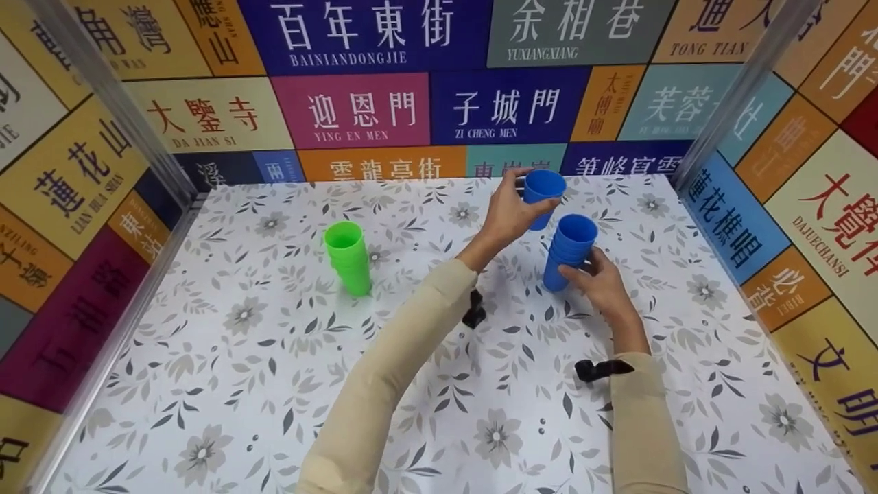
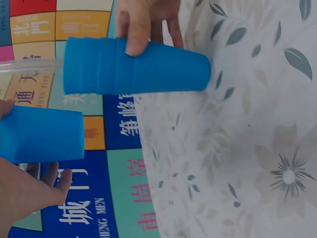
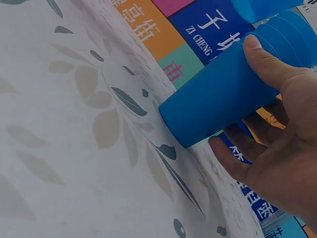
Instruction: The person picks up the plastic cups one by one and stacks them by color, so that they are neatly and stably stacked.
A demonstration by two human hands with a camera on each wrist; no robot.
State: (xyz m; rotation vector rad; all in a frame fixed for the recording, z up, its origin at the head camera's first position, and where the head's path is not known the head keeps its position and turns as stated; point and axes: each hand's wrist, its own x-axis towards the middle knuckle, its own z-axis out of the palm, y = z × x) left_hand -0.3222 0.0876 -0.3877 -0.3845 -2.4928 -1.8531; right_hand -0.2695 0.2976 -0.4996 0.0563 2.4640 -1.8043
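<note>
A single blue cup [image 1: 542, 195] is held by my left hand [image 1: 511, 213], thumb on the near side and fingers behind. In the left wrist view that blue cup [image 2: 47, 134] hangs apart from a stack of blue cups [image 2: 148, 69]. My right hand [image 1: 603, 285] grips the blue stack [image 1: 566, 254] from its right side. The right wrist view shows the thumb across the stack [image 3: 223, 94], whose base meets the table or is very near it. To the left, a stack of green cups [image 1: 350, 259] stands upright, touched by neither hand.
A white tablecloth with grey flowers and leaves [image 1: 274, 384] covers the table. Panels with coloured sign-like blocks [image 1: 357, 110] rise behind and at both sides. Clear rails [image 1: 130, 110] stand at the back corners. Black straps [image 1: 603, 370] hang at both wrists.
</note>
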